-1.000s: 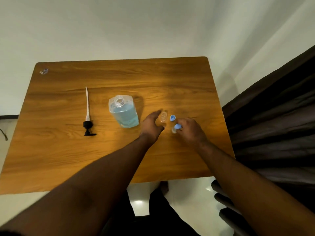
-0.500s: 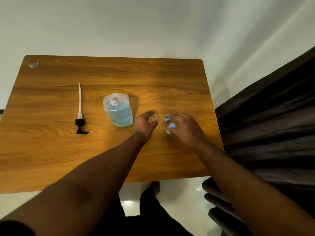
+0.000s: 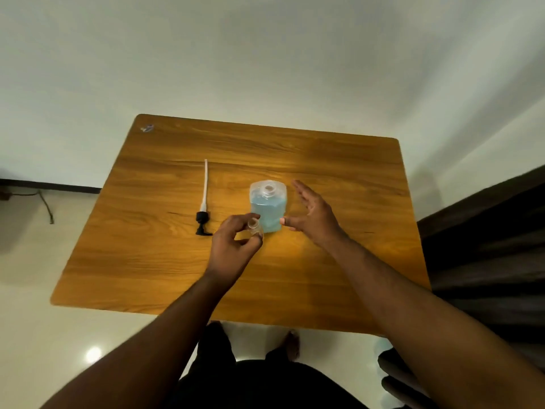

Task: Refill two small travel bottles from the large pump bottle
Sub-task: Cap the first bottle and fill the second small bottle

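On the wooden counter (image 3: 165, 261), the detached pump (image 3: 203, 205) lies left of centre, its tube pointing toward the far edge. The left hand (image 3: 233, 246) pinches a small clear travel bottle (image 3: 254, 227), uncapped, just in front of the large bottle (image 3: 268, 205) of blue liquid standing mid-counter. The right hand (image 3: 312, 215) is spread, empty, thumb at that bottle's right side.

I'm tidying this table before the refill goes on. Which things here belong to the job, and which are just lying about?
Belongs to the job:
- large bottle of blue liquid, upright, neck open
- small clear travel bottle, uncapped, in the left hand
- pump head with tube, lying on the table
- right hand, open beside the large bottle

Just lying about:
- small unclear item at the far left corner
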`<state>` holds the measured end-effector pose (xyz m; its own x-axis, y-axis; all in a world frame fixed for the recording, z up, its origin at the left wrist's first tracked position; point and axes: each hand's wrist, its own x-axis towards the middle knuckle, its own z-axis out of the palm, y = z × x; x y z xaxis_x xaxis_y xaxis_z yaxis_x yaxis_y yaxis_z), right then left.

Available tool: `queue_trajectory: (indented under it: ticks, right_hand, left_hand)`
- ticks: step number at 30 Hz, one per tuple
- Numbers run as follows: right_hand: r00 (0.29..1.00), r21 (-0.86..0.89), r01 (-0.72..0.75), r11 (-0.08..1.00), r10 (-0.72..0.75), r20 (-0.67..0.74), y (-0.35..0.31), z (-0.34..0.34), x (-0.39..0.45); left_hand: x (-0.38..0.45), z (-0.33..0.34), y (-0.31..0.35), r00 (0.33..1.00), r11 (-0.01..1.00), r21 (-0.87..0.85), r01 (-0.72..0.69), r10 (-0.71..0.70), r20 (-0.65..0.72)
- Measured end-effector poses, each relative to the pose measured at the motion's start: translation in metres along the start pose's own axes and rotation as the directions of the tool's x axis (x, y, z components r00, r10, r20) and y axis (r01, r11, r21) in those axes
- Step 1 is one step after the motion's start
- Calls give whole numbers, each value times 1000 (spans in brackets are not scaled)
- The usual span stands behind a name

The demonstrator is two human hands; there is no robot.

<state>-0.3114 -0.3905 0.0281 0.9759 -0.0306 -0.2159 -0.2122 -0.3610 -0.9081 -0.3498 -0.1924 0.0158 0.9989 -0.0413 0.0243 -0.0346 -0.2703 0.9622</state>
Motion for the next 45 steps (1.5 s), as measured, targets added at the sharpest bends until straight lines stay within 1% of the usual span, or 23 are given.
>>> queue_trajectory:
  ticks: [2,3,6,7,10,12,14,17,19,21,24,27,30,35,38,41,45]
  right_hand:
    - [998,83,-26,996,21,61,-8,15,13]
    - [996,98,-31,995,22,87,-11,22,18]
    - [991,165,-51,985,30,128,-15,34,31]
    - [991,194,-66,979,41,129,-15,36,35]
    - [986,280,-138,950,104,134,-10,42,42]
    - [983,334,-175,926,142,121,-5,47,44]
    - [982,364,-185,913,162,92,-2,53,46]
    - [981,398,-190,897,185,51,-2,61,45]
    - [983,390,-169,905,183,1,-6,67,43]
    - [989,317,-110,942,135,-60,-13,73,40]
    - [985,175,36,984,-5,-174,-31,70,31]
    - [956,40,185,982,-170,-238,-55,55,22]
    - [907,-111,289,951,-309,-284,-83,33,13]
    - [827,-342,391,854,-490,-277,-120,-2,-3]
    - [784,-448,418,790,-563,-261,-137,-19,-9]
    - [743,-516,449,729,-625,-238,-148,-31,-10]
    - [708,-566,475,674,-675,-210,-157,-38,-12]
  left_hand:
    - [9,-19,5,997,997,32,-69,70,-45]
    - [13,-27,6,995,997,29,-77,78,-59]
    - [25,-47,11,998,999,-47,9,-12,-57]
    - [28,-52,12,999,997,-69,19,-22,-47]
    - [37,-66,14,999,991,-124,46,-43,26]
    - [43,-73,14,988,976,-175,128,-110,110]
    - [48,-77,14,974,966,-188,180,-148,173]
    - [53,-80,19,966,964,-191,186,-143,216]
    - [57,-81,25,965,971,-184,149,-103,240]
    - [60,-83,32,962,980,-153,126,-83,261]
    - [63,-85,43,947,990,-109,85,-47,317]
    - [62,-85,56,933,997,-69,25,1,361]
    - [61,-84,71,923,998,-63,-24,46,383]
    - [60,-82,103,902,993,-73,-89,111,417]
    - [58,-81,123,901,992,-94,-85,117,419]
    - [53,-79,137,890,987,-140,-76,131,436]
    - [46,-77,153,870,978,-200,-55,146,470]
